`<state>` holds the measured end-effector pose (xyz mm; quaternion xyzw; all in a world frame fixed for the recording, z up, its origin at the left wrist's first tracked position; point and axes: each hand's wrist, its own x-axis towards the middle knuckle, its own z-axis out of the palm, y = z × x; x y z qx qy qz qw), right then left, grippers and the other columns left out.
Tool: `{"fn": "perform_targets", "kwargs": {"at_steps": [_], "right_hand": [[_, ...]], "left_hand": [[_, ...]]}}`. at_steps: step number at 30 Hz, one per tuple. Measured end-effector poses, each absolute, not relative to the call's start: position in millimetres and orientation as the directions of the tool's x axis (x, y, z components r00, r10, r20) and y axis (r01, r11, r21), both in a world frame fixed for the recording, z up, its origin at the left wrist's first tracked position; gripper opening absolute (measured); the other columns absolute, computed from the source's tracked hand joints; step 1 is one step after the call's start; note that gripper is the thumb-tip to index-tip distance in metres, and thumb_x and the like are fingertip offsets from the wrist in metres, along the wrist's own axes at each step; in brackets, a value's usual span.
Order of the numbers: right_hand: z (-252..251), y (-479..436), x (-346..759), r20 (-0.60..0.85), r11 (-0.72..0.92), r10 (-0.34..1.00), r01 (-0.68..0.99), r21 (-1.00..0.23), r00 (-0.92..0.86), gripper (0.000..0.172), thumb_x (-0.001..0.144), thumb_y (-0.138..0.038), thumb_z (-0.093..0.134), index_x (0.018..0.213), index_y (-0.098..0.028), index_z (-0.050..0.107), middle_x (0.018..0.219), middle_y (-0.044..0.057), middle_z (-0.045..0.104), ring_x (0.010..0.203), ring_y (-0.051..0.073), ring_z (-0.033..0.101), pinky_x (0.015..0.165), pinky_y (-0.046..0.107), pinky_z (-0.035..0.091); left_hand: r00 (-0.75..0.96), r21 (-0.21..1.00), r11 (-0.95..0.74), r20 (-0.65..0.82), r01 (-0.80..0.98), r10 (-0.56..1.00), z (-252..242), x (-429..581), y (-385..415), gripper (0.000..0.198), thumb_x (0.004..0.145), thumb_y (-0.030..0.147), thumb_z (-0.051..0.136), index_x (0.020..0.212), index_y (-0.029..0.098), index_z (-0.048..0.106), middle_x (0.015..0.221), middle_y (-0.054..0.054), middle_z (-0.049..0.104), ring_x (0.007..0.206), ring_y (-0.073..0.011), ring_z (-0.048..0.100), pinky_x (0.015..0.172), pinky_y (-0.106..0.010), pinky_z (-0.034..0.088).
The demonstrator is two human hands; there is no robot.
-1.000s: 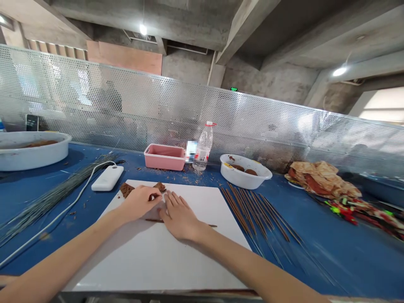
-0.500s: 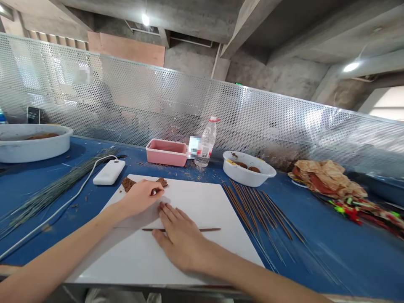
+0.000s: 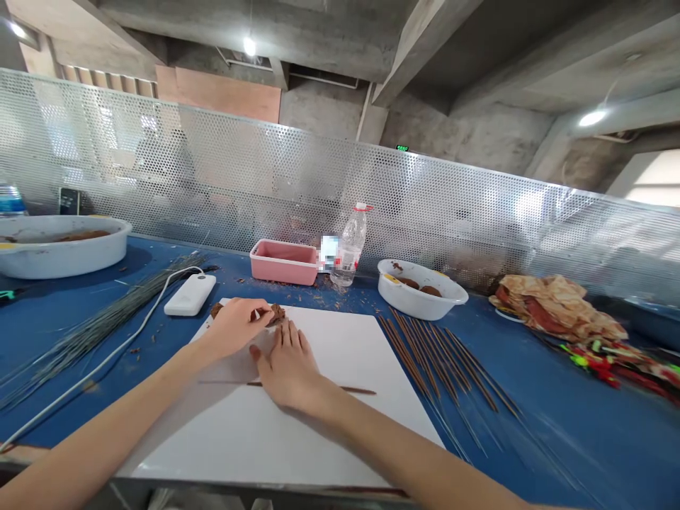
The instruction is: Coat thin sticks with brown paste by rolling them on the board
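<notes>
Perforated metal screen (image 3: pixel 340 185), bare concrete ceiling (image 3: pixel 297 42)

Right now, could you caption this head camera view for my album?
Left hand on a brown lump, right hand over a thin stick, on a white board.

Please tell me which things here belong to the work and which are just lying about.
In use: left hand at a brown lump; right hand on a coated stick; white board.
Lying about: grey rods; power bank; pink tub; water bottle.
</notes>
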<state>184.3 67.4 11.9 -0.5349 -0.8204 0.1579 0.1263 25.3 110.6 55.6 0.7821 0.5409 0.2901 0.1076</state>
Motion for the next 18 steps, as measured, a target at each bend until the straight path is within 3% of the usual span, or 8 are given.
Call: {"fn": "perform_targets", "kwargs": {"at_steps": [6,11,18], "right_hand": [[1,8,195,0.055,0.494,0.852,0.767,-0.410,-0.520,0.094,0.110,-0.067,0.019,0.169,0.006,0.025,0.177,0.026,0.008,0.168,0.038,0.003,0.137,0.059,0.010],[4,14,193,0.019,0.502,0.838,0.756,-0.419,-0.546,0.095,0.109,-0.068,0.020,0.170,0.005,0.023,0.178,0.025,0.009,0.168,0.035,0.006,0.138,0.053,0.012],[15,64,183,0.075,0.527,0.831,0.740,-0.418,-0.551,0.076,0.113,-0.054,0.024,0.171,-0.004,0.029,0.179,0.018,0.020,0.168,0.030,0.016,0.137,0.055,0.014]], "left_hand": [[0.246,0.452,-0.388,0.341,0.803,0.907,55,26,111,0.035,0.100,0.042,0.054,0.092,0.024,0.083,0.078,-0.004,0.081,0.071,-0.0217,0.069,0.070,-0.034,0.041],[0.245,0.444,-0.387,0.343,0.808,0.907,56,25,110,0.034,0.100,0.041,0.054,0.090,0.024,0.082,0.075,-0.003,0.080,0.069,-0.0215,0.068,0.068,-0.034,0.041],[0.254,0.432,-0.379,0.320,0.818,0.913,57,24,110,0.040,0.100,0.046,0.049,0.093,0.025,0.083,0.077,-0.003,0.080,0.072,-0.0226,0.070,0.071,-0.035,0.042]]}}
